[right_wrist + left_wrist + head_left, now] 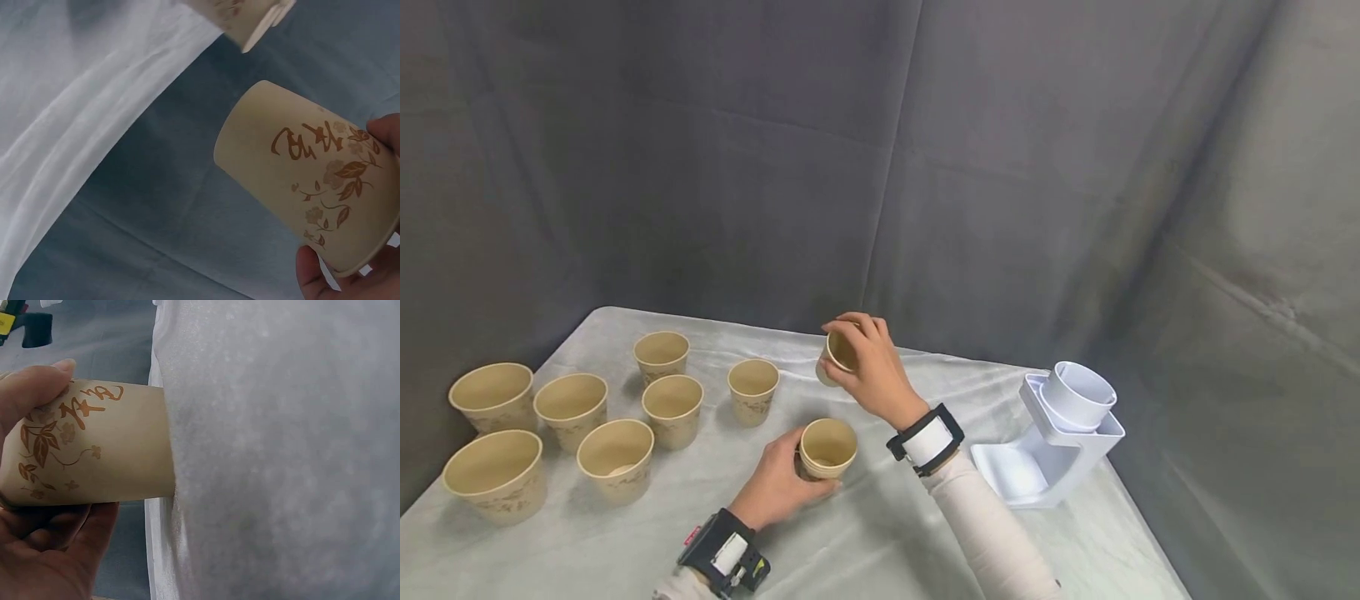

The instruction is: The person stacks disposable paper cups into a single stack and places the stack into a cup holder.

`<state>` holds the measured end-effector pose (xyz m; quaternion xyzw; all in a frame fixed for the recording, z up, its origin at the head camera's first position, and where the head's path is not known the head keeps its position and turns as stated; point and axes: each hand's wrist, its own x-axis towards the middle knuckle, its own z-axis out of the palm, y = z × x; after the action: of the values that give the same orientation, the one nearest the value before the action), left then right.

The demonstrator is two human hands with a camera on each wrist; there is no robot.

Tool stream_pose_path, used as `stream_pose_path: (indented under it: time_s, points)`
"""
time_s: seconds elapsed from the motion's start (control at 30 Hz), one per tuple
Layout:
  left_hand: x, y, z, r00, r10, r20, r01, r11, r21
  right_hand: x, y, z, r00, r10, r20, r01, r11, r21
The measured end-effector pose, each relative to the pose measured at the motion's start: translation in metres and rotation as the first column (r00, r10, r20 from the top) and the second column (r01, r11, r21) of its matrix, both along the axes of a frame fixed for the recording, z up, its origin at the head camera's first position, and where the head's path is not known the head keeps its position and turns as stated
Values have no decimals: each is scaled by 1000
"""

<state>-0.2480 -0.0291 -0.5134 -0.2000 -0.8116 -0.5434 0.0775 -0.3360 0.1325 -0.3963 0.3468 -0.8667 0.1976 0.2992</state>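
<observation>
Over the middle of the table, my left hand (778, 487) grips a small stack of nested beige paper cups (827, 442), mouths up, with the rims showing close together. The left wrist view shows the brown flower and lettering print on the outer cup (100, 444), thumb on one side and fingers on the other. Farther back, my right hand (872, 367) holds a single paper cup (842, 352) near its rim, apart from the stack. In the right wrist view this printed cup (306, 181) appears tilted, with thumb and fingertips around its mouth end.
Several beige paper cups of differing sizes stand upright on the left, among them a large front one (497, 475) and a small one (752, 392) nearest the hands. A white plastic stand (1060, 442) with a round holder is at the right. Grey curtains (775, 167) surround the white-covered table.
</observation>
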Motion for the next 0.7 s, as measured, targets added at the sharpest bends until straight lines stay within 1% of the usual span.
stream_pose_path:
  time_s: [0.27, 0.37, 0.5, 0.7]
  points:
    - [-1, -2, 3, 1000, 8, 13, -8, 1000, -4, 21, -3, 8, 999, 46, -15, -47, 999, -22]
    - [0, -2, 3, 1000, 13, 20, -13, 1000, -21, 29, -3, 9, 998, 58, -15, -58, 998, -39]
    - [3, -2, 4, 1000, 19, 10, -19, 999, -28, 38, -1, 8, 997, 74, -13, -75, 995, -66]
    - [4, -2, 5, 1000, 14, 5, -14, 1000, -26, 51, 2, 4, 996, 84, 14, -82, 991, -106]
